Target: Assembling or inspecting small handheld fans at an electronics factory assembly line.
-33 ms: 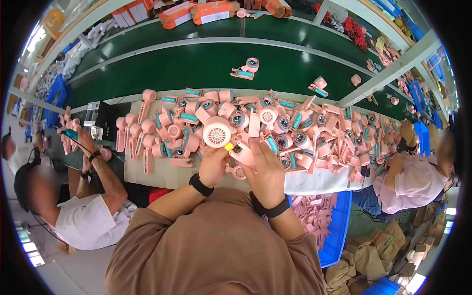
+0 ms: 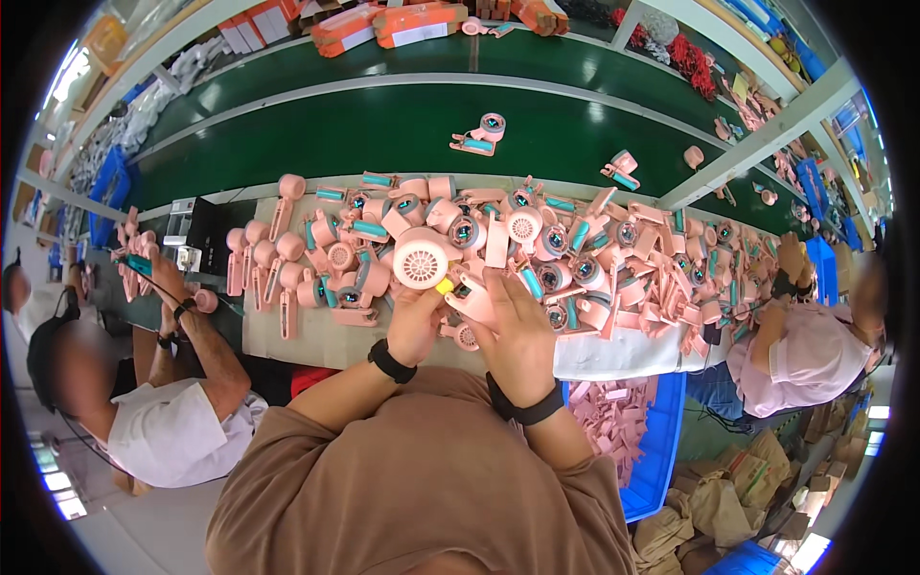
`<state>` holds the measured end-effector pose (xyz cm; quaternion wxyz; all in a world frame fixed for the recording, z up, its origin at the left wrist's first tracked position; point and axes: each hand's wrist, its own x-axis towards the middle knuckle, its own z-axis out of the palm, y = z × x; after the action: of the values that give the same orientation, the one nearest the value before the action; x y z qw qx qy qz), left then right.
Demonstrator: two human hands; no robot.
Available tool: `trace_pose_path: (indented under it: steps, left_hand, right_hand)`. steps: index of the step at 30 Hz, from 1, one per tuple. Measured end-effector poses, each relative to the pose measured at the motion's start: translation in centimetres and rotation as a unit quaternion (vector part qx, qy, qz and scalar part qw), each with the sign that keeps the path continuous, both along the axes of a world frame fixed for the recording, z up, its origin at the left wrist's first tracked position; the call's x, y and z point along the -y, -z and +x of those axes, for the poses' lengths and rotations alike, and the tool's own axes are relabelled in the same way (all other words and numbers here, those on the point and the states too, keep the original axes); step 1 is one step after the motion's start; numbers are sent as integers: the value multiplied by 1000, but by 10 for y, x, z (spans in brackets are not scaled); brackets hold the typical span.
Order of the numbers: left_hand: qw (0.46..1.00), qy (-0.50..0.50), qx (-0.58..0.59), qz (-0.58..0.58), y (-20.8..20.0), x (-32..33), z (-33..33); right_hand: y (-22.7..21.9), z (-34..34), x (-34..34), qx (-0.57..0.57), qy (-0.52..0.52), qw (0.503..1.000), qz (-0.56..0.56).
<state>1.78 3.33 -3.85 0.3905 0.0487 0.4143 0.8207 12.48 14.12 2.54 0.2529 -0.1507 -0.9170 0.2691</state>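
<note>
Close in front of my chest, my left hand (image 2: 414, 324) is closed around the underside of a pink handheld fan (image 2: 421, 263), whose round slotted grille faces up. A small yellow piece (image 2: 445, 286) shows by its rim at my fingertips. My right hand (image 2: 522, 331) grips a pink handle piece (image 2: 476, 305) beside the fan head, fingers laid along it. Whether this piece is joined to the fan head I cannot tell. Beyond both hands spreads a heap of pink fan parts (image 2: 628, 233), several with teal cylinders and open round housings.
A green conveyor (image 2: 364, 125) runs behind the table, carrying a few fan parts (image 2: 474, 144). A blue bin (image 2: 661, 446) of pink pieces stands low at my right. Co-workers sit at left (image 2: 182, 431) and right (image 2: 805, 350). A white frame post (image 2: 757, 134) slants across the right side.
</note>
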Motion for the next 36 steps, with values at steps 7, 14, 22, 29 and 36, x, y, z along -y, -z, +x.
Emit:
trace_pose_path:
  steps: [7,14,22,29,36]
  left_hand:
    - [998,-3,-49,26,-6,17,1]
    - [995,40,-74,53,-3,26,6]
    - [988,57,-137,32,-3,33,7]
    - [980,48,-182,-62,-7,34,7]
    - [998,14,-46,42,-12,17,-3]
  right_hand:
    - [-4,3,0,-41,-34,978,-199]
    - [16,-19,-10,-93,-69,866,-486]
    - [12,-19,-14,-49,-74,902,-422]
    - [7,-23,0,-46,-3,989,-142]
    - [-9,-11,-19,-40,19,959,-278]
